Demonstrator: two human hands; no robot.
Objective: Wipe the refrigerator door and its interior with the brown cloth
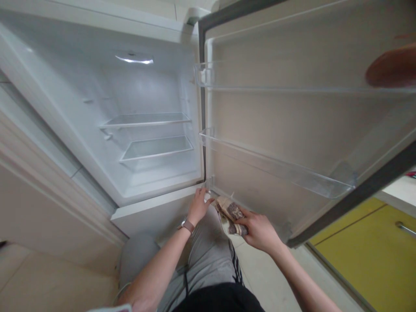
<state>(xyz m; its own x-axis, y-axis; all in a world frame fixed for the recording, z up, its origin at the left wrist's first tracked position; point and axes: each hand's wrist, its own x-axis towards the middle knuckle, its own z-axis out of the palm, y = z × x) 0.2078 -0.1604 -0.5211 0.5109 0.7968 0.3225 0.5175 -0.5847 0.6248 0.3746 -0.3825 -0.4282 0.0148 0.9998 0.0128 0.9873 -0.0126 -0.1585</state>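
Observation:
A folded cloth point(232, 212) with a brown and cream pattern is gripped in my right hand point(260, 229), at the lowest clear shelf of the fridge door point(276, 117). My left hand point(199, 206), with a watch on its wrist, is closed at the hinge-side end of that shelf. Something small and white shows between its thumb and fingers; I cannot make out whether it is part of the shelf. The fridge point(149, 86) stands open with its lamp lit. Two glass shelves point(156, 147) inside hold nothing visible.
Clear door bins point(279, 167) cross the open door above my hands. A blurred finger or hand point(393, 67) reaches in at the upper right. Yellow cabinets point(370, 255) stand beyond the door's edge. My knees are close beneath the door.

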